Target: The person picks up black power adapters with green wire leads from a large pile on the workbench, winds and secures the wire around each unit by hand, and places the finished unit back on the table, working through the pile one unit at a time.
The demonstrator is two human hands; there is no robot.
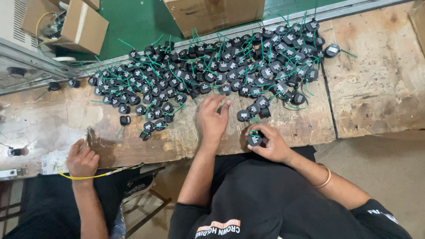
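The right hand's fingers [258, 132] were clamped round one black part [254, 140] at lower centre, turned up for viewing. The left hand [212, 119] lay flat, fingers apart, beside the pile [212, 66] spread along the counter [376, 88]. A co-worker's hand [82, 160] gripped yellow wire [84, 177] lower left.

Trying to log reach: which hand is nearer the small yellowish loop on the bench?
Left. The left hand lies flat just right of the loop, close beside it. The right hand is farther right, holding a black round part.
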